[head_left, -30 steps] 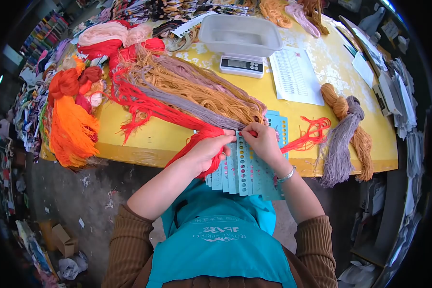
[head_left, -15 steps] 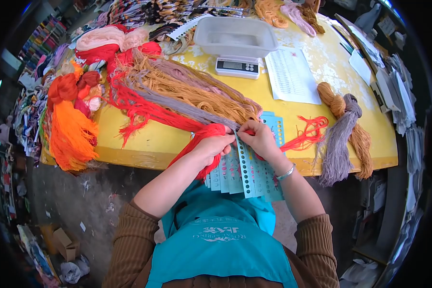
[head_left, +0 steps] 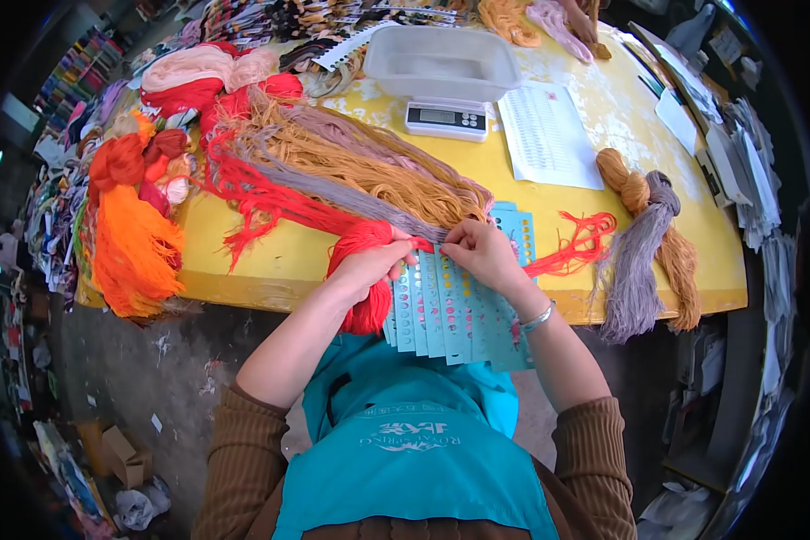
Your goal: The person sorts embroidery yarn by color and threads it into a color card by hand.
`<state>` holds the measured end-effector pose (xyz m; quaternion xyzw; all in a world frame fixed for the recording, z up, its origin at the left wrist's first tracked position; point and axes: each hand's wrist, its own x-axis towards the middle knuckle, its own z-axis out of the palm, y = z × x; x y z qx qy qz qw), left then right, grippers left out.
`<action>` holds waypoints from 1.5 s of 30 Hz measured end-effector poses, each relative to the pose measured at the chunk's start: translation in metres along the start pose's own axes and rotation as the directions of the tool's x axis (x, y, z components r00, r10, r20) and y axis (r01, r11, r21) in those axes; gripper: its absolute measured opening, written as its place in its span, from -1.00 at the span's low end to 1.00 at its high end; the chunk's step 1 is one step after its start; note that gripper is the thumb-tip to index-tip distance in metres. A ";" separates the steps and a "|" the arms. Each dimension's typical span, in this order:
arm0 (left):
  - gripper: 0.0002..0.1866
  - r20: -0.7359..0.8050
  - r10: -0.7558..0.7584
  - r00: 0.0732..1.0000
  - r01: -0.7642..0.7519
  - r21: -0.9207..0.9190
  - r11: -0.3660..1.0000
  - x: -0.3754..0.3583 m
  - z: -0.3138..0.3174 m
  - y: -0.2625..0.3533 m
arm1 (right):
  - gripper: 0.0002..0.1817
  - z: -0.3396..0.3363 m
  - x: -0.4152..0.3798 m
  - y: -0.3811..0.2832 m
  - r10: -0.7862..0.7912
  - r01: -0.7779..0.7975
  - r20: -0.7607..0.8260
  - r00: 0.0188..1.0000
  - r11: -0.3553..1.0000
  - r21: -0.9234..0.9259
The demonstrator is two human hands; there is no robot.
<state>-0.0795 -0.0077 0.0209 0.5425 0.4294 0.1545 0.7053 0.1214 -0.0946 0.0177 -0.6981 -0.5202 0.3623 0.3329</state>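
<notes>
My left hand point(head_left: 375, 263) is closed on a bundle of red thread point(head_left: 365, 310), which hangs over the table's front edge. Just right of it, my right hand point(head_left: 482, 256) pinches a red strand that runs between the two hands. Under and below both hands lie several teal punched cards point(head_left: 441, 315) with rows of holes, fanned over the edge. Long tan thread point(head_left: 369, 175) and grey thread point(head_left: 333, 193) stretch from the upper left toward my hands. A loose red tuft point(head_left: 578, 245) rests to the right of my right hand.
A kitchen scale point(head_left: 446, 121) with a clear plastic tub point(head_left: 441, 63) stands ahead, beside a printed sheet point(head_left: 549, 135). Orange thread point(head_left: 135, 243) lies left; a grey skein point(head_left: 643, 252) and tan skein point(head_left: 679, 265) lie right. Another person's hand point(head_left: 581, 22) shows at the top.
My left hand has moved left with the red bundle, opening a gap between my hands. The front card strip now lies back among the others. Another person's hand reaches in further at the top.
</notes>
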 end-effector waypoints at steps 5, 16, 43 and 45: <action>-0.84 0.125 -0.070 0.990 0.098 -0.236 0.967 0.005 0.006 -0.003 | -0.73 0.003 0.000 -0.002 -0.021 0.019 -0.039 0.999 0.998 -0.059; -0.77 0.130 -0.060 0.990 0.066 -0.044 0.997 0.011 0.037 -0.005 | -0.66 0.004 0.008 0.013 0.000 0.008 -0.056 0.998 0.990 0.143; -0.58 -0.634 0.323 0.703 -0.305 0.141 0.942 0.007 -0.230 0.084 | -0.66 -0.011 -0.002 -0.016 0.058 -0.051 0.114 0.992 0.997 -0.062; -0.59 -0.573 0.327 0.751 -0.375 0.036 0.926 -0.003 -0.207 0.083 | -0.65 -0.011 -0.004 -0.019 0.078 -0.074 0.109 0.991 0.996 -0.040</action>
